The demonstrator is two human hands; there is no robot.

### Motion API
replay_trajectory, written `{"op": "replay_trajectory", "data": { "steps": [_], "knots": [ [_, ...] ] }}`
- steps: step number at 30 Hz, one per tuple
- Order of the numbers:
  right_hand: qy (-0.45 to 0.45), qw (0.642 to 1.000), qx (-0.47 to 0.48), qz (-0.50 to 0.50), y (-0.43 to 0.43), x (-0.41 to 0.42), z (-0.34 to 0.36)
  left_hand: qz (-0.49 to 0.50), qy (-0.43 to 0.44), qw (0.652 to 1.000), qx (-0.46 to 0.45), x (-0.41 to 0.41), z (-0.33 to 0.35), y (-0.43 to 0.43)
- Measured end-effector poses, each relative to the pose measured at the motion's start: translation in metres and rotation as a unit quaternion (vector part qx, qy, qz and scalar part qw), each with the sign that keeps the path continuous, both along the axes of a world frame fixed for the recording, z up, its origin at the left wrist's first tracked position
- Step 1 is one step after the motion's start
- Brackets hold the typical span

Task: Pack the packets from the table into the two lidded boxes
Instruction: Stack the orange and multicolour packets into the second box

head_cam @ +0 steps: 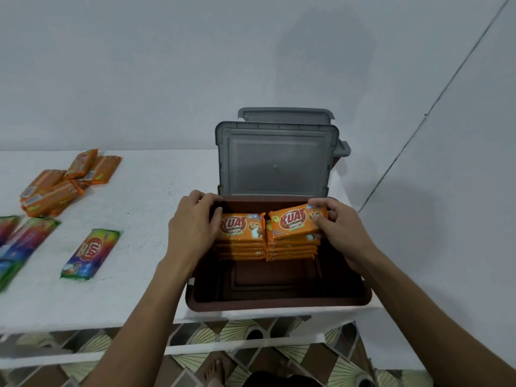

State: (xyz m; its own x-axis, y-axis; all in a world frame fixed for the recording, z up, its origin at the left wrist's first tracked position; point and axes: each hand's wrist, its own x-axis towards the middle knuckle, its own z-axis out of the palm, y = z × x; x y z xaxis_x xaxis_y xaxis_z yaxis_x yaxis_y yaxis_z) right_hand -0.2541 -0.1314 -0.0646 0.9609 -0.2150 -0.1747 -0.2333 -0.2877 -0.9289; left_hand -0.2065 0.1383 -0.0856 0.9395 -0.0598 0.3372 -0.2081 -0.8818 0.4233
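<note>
Shows a white desk [139, 191] against a pale wall [167, 65], viewed from above and in front.

Near the far left corner: a loose pile of orange packets [64, 182], overlapping one another at mixed angles.

At the left edge, nearer the front: multicolour packets [16, 241], partly cut off by the frame.

Just right of these and apart from them: a single multicolour packet [90, 254], flat, label up.

At the right end of the desk, reaching its front edge: an open brown box [279, 303], with its grey lid [275, 160] upright along the far side. Directly behind that lid: a second grey lid [287, 115], likewise raised, the rest behind it almost wholly hidden.

Inside the brown box, against its far wall: two stacks of orange packets side by side, a left stack [242, 227] and a right stack [291, 250], touching at the middle.

Left hand [192, 227] at the far left corner of the box, fingers bent over the rim, thumb against the left end of the left stack. Cannot tell whether gripping or merely pressing.

Right hand [339, 233] clamped on one orange packet [297, 220], thumb on its near edge, fingers behind its right end. Packet tilted, label up, resting atop the right stack.

Hands apart, one at each outer end of the paired stacks.
</note>
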Motion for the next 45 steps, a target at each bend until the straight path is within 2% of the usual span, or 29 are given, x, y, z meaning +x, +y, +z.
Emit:
{"op": "replay_trajectory", "data": {
  "steps": [4,7,9,14,20,23,26,28,32,39,45],
  "knots": [
    [0.009,0.997,-0.073,0.016,0.004,0.005,-0.011,0.002,-0.003,1.000,0.006,-0.005,-0.006,-0.002],
    [-0.014,0.971,-0.239,0.022,0.009,0.004,-0.015,0.005,-0.005,1.000,0.007,-0.007,-0.007,-0.001],
    [-0.025,0.949,-0.314,0.033,0.014,0.003,-0.019,0.013,-0.008,1.000,0.007,-0.008,-0.008,-0.001],
    [-0.009,0.899,-0.431,0.076,0.023,0.001,-0.020,0.022,-0.011,1.000,0.011,-0.008,-0.008,-0.001],
    [0.012,0.863,-0.498,0.089,0.034,0.000,-0.007,0.015,-0.005,1.000,-0.009,-0.008,-0.011,0.003],
    [-0.046,0.865,-0.492,0.091,0.051,0.002,0.003,-0.027,-0.002,0.999,-0.038,-0.009,-0.013,0.012],
    [-0.107,0.881,-0.446,0.116,0.077,0.011,0.011,-0.082,0.012,0.989,-0.126,-0.011,-0.013,0.035],
    [-0.145,0.889,-0.413,0.138,0.097,0.019,0.014,-0.076,0.018,0.984,-0.157,-0.016,-0.013,0.057],
    [-0.208,0.891,-0.361,0.180,0.141,0.035,0.015,-0.013,0.024,0.987,-0.161,-0.021,-0.018,0.109],
    [-0.197,0.876,-0.342,0.277,0.233,0.065,0.009,0.095,0.042,0.986,-0.131,-0.024,-0.029,0.206],
    [-0.172,0.824,-0.361,0.402,0.316,0.089,0.002,0.152,0.051,0.983,-0.091,-0.011,-0.045,0.281]
  ]
}}
